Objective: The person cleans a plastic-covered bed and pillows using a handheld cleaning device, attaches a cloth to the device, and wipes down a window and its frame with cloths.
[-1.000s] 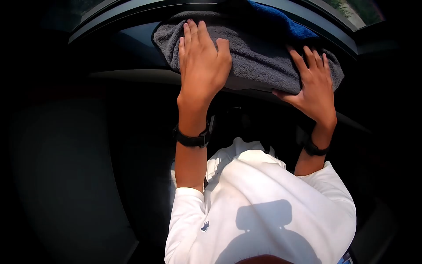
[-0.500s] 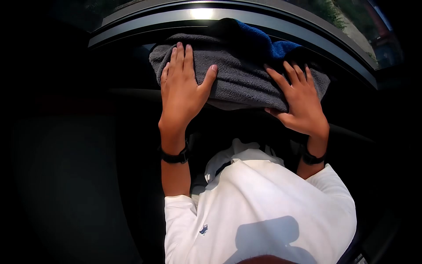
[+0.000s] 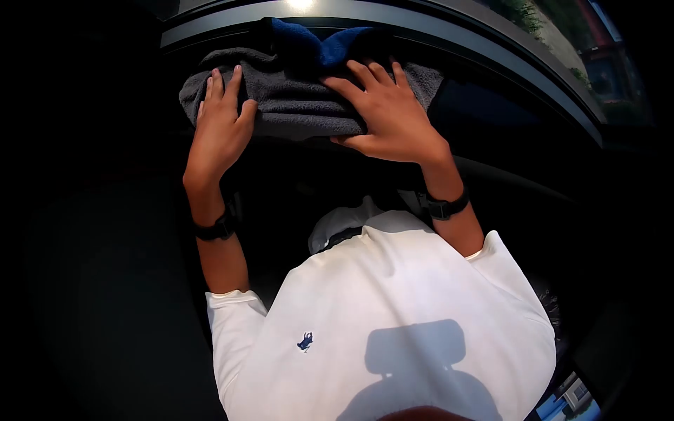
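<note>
Both my hands lie open on a thick grey cloth [image 3: 298,95], which sits on the dark panel [image 3: 484,105] on the near side of a pale metal strip [image 3: 365,12]. My left hand [image 3: 221,133] is on the cloth's left part, its fingers stretched toward the far side and slightly apart, with the thumb out to the right. My right hand [image 3: 397,126] presses on the right part, fingers spread wide, the thumb pointing left along the near edge; I cannot tell whether it pinches that edge. Neither hand is closed into a fist.

The cloth is creased between my hands, and its blue side [image 3: 295,42] shows along the far edge, folded over near my right fingertips. The grey reaches out past both hands, left and right. Beyond the strip, at the far right, a window [image 3: 562,49] shows some green plants.

I wear a black band [image 3: 216,226] on my left wrist and another dark band [image 3: 448,205] on my right. Nearest me is my white shirt [image 3: 316,281], with a small dark emblem [image 3: 305,342] and a shadow [image 3: 414,344] falling across it.
</note>
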Available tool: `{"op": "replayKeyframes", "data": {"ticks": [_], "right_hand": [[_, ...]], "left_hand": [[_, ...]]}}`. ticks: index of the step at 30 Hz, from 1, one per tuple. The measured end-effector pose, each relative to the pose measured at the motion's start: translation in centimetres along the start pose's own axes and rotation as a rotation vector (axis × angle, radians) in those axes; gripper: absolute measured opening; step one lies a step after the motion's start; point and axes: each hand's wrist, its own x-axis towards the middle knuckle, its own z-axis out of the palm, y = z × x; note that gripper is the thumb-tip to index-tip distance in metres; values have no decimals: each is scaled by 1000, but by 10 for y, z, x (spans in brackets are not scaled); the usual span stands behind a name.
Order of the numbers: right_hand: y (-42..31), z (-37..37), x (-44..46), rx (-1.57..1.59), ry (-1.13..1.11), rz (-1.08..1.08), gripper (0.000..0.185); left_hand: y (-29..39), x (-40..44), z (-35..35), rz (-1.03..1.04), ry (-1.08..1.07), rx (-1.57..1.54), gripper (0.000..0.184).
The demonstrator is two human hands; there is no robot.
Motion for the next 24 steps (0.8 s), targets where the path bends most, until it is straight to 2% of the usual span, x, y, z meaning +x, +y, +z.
{"op": "replayKeyframes", "data": {"ticks": [3, 5, 6, 8, 10, 12, 13, 15, 16, 17, 18, 20, 21, 22, 24], "right_hand": [[12, -32, -56, 8, 87, -37, 77], [17, -46, -24, 5, 118, -64, 77], [16, -53, 16, 20, 82, -11, 77], [2, -47, 113, 28, -45, 90, 78], [-11, -37, 184, -48, 31, 204, 81], [-25, -29, 208, -107, 58, 261, 83], [-31, -27, 206, -169, 82, 306, 84], [-40, -19, 189, -194, 72, 349, 84], [-42, -17, 175, -220, 61, 380, 85], [-40, -26, 162, -200, -78, 418, 98], [-32, -29, 146, -198, -77, 429, 98], [8, -41, 116, -212, -106, 369, 96], [30, -47, 104, -204, -93, 356, 100], [56, -54, 94, -213, -100, 360, 100], [104, -65, 83, -208, -9, 294, 112]], "left_hand": [[79, -26, 10, 76, -30, 65, 68], [83, 2, 3, 209, 4, 117, 80], [66, 37, -13, 268, 13, 146, 86], [9, 100, -45, 185, -20, 168, 92], [-31, 154, -79, 194, -15, 147, 93], [-46, 167, -81, 149, 63, 219, 94], [-48, 166, -89, 159, 57, 222, 94], [-36, 152, -100, 119, -84, 229, 85], [-26, 140, -92, 128, -90, 232, 85], [-11, 129, -82, 160, -50, 227, 83], [5, 121, -71, 191, -10, 221, 81], [41, 118, -39, 259, 39, 188, 79], [60, 123, -25, 323, 90, 166, 78], [79, 132, -17, 327, 89, 154, 78], [107, 152, -8, 237, 35, 135, 72]]}}
